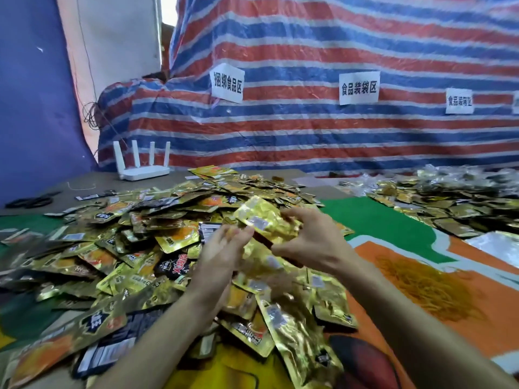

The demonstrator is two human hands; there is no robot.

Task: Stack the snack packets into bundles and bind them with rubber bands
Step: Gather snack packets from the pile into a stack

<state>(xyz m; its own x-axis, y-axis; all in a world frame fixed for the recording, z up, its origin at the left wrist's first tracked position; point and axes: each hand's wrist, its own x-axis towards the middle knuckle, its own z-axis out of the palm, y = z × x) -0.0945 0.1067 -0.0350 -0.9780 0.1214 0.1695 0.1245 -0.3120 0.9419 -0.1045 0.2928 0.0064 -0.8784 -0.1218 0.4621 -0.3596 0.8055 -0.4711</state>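
Snack packets (146, 240) uncountable; two hands (222, 256) (311, 242)

both forearms reach forward; right hand (311, 240) grips a packet stack (264, 220), left hand (224, 248) flat-fingered beside it.

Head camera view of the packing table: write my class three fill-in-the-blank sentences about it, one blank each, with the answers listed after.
1. The white plastic router has ____ upright antennas.
2. The small stack of gold foil snack packets is gripped by the hand on the person's ____ side.
3. The loose heap of yellow rubber bands lies on the ____ area of the printed mat.
Missing words: four; right; orange.
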